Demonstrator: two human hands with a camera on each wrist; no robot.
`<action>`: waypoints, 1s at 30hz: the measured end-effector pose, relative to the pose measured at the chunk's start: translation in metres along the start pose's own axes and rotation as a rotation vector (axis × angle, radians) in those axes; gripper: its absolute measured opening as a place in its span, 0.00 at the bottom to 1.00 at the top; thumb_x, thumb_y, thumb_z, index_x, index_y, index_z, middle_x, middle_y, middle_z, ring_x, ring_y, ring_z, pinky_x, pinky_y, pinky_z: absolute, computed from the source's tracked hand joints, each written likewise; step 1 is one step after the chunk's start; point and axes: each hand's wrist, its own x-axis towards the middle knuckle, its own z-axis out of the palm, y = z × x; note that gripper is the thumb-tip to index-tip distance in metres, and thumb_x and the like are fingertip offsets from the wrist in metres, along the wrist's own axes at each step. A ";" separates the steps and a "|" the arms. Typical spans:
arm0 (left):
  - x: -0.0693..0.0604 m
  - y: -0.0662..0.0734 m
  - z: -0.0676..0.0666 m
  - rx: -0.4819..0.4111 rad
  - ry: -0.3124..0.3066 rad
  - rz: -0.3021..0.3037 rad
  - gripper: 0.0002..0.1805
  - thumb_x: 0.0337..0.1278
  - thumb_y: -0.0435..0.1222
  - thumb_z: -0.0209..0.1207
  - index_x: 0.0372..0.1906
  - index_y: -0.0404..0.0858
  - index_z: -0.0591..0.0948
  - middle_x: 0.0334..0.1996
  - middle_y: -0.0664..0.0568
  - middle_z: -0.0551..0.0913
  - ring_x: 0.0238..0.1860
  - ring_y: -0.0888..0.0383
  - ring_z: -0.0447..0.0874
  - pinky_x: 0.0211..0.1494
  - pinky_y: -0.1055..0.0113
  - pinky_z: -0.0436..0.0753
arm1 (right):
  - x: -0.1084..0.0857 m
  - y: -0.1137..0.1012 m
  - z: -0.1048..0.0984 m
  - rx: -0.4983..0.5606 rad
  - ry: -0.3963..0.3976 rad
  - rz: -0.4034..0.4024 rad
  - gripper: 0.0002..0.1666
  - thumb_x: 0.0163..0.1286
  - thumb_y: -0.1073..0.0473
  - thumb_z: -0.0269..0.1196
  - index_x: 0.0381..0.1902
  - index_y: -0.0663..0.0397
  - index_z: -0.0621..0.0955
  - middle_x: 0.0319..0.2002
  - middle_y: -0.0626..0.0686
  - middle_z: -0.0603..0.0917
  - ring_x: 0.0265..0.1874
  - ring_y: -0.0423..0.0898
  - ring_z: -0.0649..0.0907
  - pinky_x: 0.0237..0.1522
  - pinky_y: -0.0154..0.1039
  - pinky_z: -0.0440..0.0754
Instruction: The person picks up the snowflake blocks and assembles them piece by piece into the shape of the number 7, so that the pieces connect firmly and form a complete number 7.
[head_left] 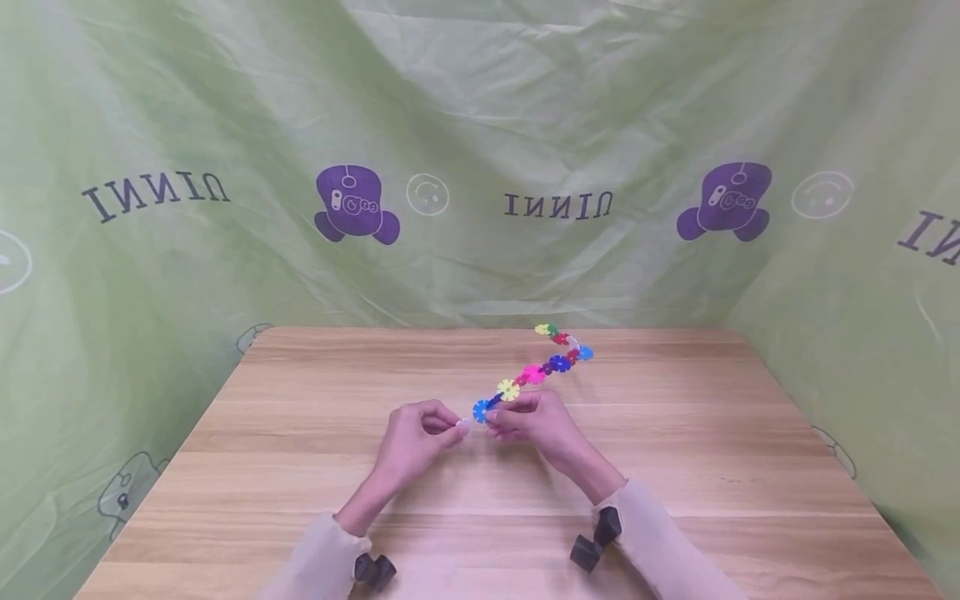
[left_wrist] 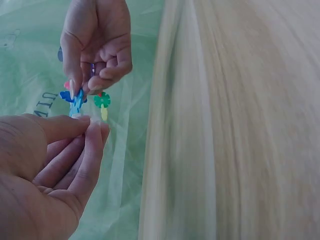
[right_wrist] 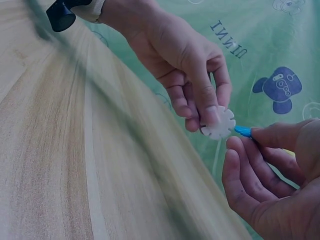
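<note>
A white notched disc (right_wrist: 222,125) is pinched between the thumb and fingers of my left hand (head_left: 420,435). My right hand (head_left: 542,423) pinches a blue notched disc (head_left: 482,412), the near end of a chain of interlocked plastic discs. From there the chain runs away to the far right, through a yellow disc (head_left: 508,389), a pink disc (head_left: 533,374) and a dark blue disc (head_left: 559,363), then bends back left to a small yellow disc (head_left: 542,330). In the right wrist view the white disc's edge meets the blue one; whether they interlock I cannot tell.
Both hands are above a wood-grain table (head_left: 300,467). A green printed cloth (head_left: 465,100) hangs behind the table and along its sides. Black devices (head_left: 597,542) are strapped at both sleeve cuffs.
</note>
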 end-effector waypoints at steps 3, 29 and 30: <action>0.001 0.002 0.002 -0.011 0.024 0.005 0.06 0.55 0.35 0.76 0.32 0.43 0.88 0.30 0.52 0.93 0.34 0.60 0.92 0.40 0.71 0.89 | 0.000 0.000 -0.001 -0.006 0.004 -0.002 0.15 0.70 0.64 0.70 0.50 0.70 0.87 0.45 0.68 0.91 0.42 0.55 0.93 0.52 0.51 0.91; -0.002 0.004 0.016 -0.039 0.098 0.081 0.06 0.53 0.32 0.76 0.29 0.41 0.88 0.32 0.49 0.93 0.34 0.60 0.92 0.43 0.72 0.90 | -0.001 -0.003 0.002 0.004 0.009 -0.014 0.15 0.70 0.66 0.69 0.49 0.73 0.86 0.45 0.69 0.91 0.40 0.53 0.94 0.48 0.46 0.93; -0.002 0.004 0.017 -0.035 0.102 0.088 0.06 0.53 0.31 0.76 0.29 0.41 0.88 0.32 0.49 0.93 0.34 0.60 0.92 0.43 0.72 0.90 | -0.001 -0.004 0.003 0.002 0.009 -0.014 0.15 0.70 0.67 0.69 0.49 0.74 0.86 0.44 0.68 0.91 0.40 0.53 0.94 0.48 0.46 0.93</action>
